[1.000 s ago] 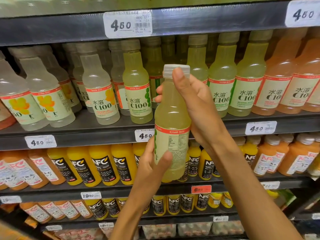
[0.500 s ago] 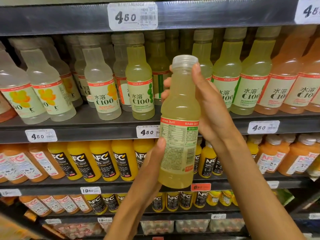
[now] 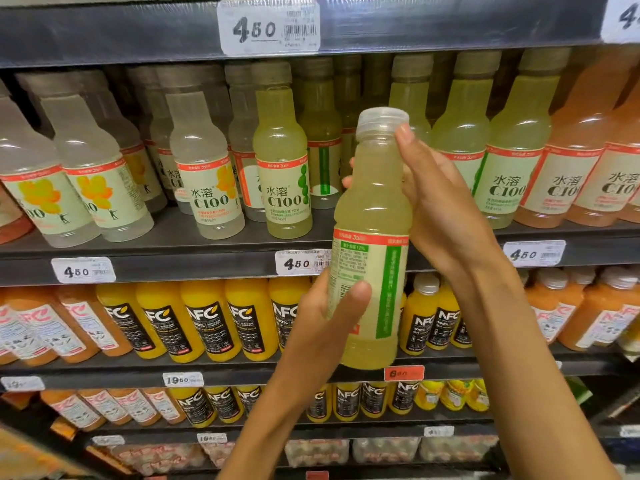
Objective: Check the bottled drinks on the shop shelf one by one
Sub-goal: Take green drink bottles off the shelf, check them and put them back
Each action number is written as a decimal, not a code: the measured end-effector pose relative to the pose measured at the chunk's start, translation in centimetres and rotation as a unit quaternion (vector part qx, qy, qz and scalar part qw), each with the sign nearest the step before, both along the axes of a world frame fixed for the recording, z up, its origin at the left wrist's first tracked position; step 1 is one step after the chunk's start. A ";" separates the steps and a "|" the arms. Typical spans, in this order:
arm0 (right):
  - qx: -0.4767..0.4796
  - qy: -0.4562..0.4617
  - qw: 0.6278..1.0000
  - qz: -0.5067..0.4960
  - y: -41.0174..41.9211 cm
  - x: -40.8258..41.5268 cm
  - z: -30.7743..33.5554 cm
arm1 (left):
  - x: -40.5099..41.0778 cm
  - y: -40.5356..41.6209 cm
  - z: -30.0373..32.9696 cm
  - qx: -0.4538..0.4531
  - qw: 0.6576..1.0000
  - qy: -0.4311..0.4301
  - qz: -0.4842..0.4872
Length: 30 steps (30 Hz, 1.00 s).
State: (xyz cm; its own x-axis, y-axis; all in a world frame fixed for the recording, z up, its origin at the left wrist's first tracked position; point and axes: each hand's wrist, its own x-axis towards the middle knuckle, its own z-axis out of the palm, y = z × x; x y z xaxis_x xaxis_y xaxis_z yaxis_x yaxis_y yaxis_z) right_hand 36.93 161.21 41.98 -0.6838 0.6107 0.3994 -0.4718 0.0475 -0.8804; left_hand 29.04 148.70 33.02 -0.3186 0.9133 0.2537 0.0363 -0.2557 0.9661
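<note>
A person holds a pale green bottle upright in front of the shelf, off the board and clear of the rows behind it. The left hand grips its lower half, thumb lying across the label, whose small-print side faces out. The right hand curls round the neck and shoulder, one fingertip up by the clear cap. Behind stand more C100 bottles above a price tag; orange juice bottles fill the row below.
</note>
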 end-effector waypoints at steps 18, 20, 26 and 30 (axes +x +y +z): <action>0.047 0.000 0.999 -0.015 0.0 -0.5 -0.6 | 0.4 0.2 0.7 0.030 0.997 0.012 0.065; 0.047 -0.005 0.998 -0.029 -0.4 -0.8 -0.7 | 0.4 0.3 0.5 0.034 0.998 0.021 0.050; -0.071 0.075 0.994 0.045 0.6 -0.7 -0.3 | -1.6 -0.3 0.5 -0.007 0.998 -0.057 -0.032; -0.162 0.139 0.967 0.137 0.7 -0.9 -0.3 | -1.4 0.0 0.6 -0.040 0.971 -0.157 -0.174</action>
State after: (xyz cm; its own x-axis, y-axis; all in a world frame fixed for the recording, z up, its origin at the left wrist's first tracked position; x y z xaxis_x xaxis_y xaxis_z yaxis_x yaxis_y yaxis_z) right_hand 36.04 161.91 41.65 -0.7310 0.5457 0.4096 -0.6487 -0.3697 -0.6652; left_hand 27.62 148.75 33.62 -0.0380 0.9922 0.1184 -0.3391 -0.1243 0.9325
